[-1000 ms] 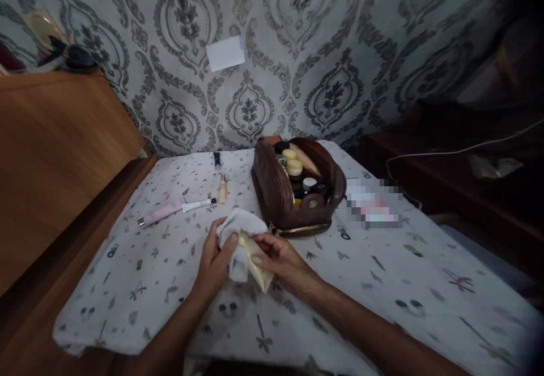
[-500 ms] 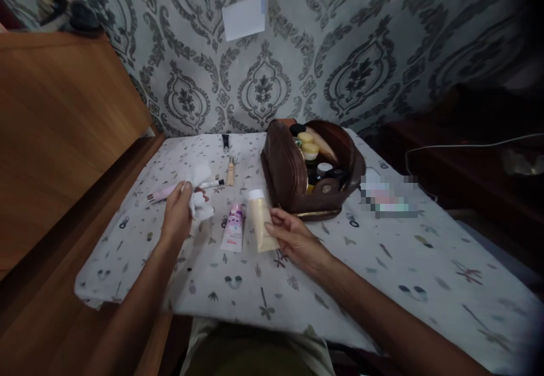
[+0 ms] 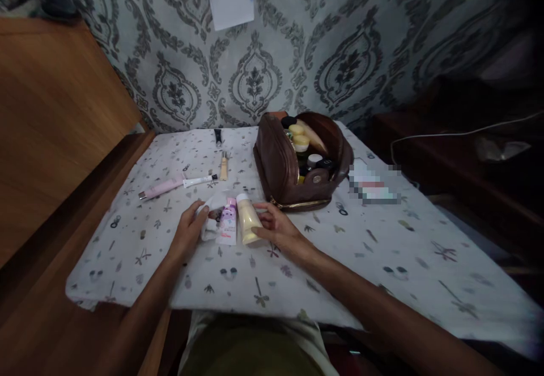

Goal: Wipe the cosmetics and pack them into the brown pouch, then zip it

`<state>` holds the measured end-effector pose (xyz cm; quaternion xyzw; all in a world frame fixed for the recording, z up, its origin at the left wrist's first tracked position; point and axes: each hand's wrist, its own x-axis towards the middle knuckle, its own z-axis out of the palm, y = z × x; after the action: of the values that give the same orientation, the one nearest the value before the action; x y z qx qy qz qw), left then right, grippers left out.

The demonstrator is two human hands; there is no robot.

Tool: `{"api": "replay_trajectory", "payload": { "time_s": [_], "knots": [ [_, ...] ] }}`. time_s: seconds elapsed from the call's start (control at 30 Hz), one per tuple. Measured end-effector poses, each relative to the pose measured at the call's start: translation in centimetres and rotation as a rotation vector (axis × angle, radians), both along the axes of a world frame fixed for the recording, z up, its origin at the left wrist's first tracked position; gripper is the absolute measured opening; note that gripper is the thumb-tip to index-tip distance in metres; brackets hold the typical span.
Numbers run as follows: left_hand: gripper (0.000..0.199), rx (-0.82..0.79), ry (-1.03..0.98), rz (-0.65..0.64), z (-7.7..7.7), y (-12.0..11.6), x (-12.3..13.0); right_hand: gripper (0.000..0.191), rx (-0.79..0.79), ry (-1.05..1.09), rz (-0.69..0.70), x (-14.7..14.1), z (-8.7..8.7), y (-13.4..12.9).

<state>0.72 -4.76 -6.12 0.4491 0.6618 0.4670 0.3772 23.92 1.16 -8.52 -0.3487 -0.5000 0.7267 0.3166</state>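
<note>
Crumpled in my left hand (image 3: 187, 232) is a white tissue (image 3: 211, 227) with brown smudges, closed between thumb and fingers. The tissue reaches up against a small pink-and-white tube (image 3: 228, 229) with a purple cap. Just right of that, a pale yellow squeeze tube (image 3: 247, 221) with a white cap is gripped at its right side by my right hand (image 3: 284, 233), thumb across the front. The two tubes lie side by side, nearly touching. Behind my right hand stands a brown cosmetic bag (image 3: 274, 163), unzipped.
Inside the bag are yellow-lidded jars (image 3: 301, 142) and other cosmetics. A long pink tube (image 3: 164, 187), a thin white tube (image 3: 199, 180), a beige tube (image 3: 224, 167) and a black tube (image 3: 218, 137) lie on the patterned cloth (image 3: 140, 277). A wooden cabinet (image 3: 63, 87) borders the left.
My left hand has moved right and toward me with the tissue, up to the pink-and-white tube. My right hand has brought the yellow tube slightly left, closer beside it. The view has shifted a little.
</note>
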Motion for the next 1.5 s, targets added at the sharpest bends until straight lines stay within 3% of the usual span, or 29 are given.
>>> {"api": "replay_trajectory", "payload": {
  "time_s": [0.17, 0.3, 0.4, 0.63, 0.87, 1.0, 1.1, 1.2, 1.37, 1.43, 1.5],
  "knots": [
    [0.040, 0.027, 0.320, -0.085, 0.8, 0.8, 0.6, 0.050, 0.319, -0.219, 0.012, 0.0, -0.2, -0.3],
    [0.051, 0.007, 0.582, -0.140, 1.4, 1.8, 2.4, 0.044, 0.653, -0.385, -0.056, 0.2, -0.1, -0.6],
    [0.052, -0.033, 0.702, -0.183, 1.5, 2.8, 3.6, 0.038, 0.768, -0.409, -0.062, 0.6, -0.2, -0.5],
    [0.024, -0.025, 0.663, -0.203, 1.2, 4.3, 3.4, 0.026, 0.908, -0.425, -0.093, 0.7, -1.0, 0.0],
    [0.024, 0.126, 0.355, -0.122, 2.8, 2.7, 3.1, 0.024, 1.136, -0.352, -0.127, 1.0, 0.7, -1.4],
    [0.025, 0.186, 0.164, -0.100, 4.6, 1.4, 5.1, 0.050, 1.028, -0.302, -0.005, 1.2, 1.4, -2.8],
    [0.018, 0.230, 0.043, -0.097, 5.4, 1.0, 6.6, 0.060, 0.728, -0.198, 0.120, 0.8, 1.7, -3.3],
    [0.015, 0.243, 0.109, -0.120, 5.8, 0.7, 7.0, 0.057, 0.489, -0.084, 0.146, 0.5, 2.0, -3.2],
    [0.041, 0.125, 0.166, -0.159, 6.7, -0.2, 5.2, 0.052, 0.507, -0.062, 0.198, 1.0, 2.1, -2.4],
    [0.041, 0.045, 0.132, -0.177, 6.8, -0.5, 4.1, 0.051, 0.530, -0.053, 0.261, 1.3, 2.0, -2.2],
    [0.037, -0.010, 0.062, -0.113, 6.3, -0.7, 3.3, 0.051, 0.527, -0.026, 0.290, 1.5, 2.1, -2.2]
  ]
}}
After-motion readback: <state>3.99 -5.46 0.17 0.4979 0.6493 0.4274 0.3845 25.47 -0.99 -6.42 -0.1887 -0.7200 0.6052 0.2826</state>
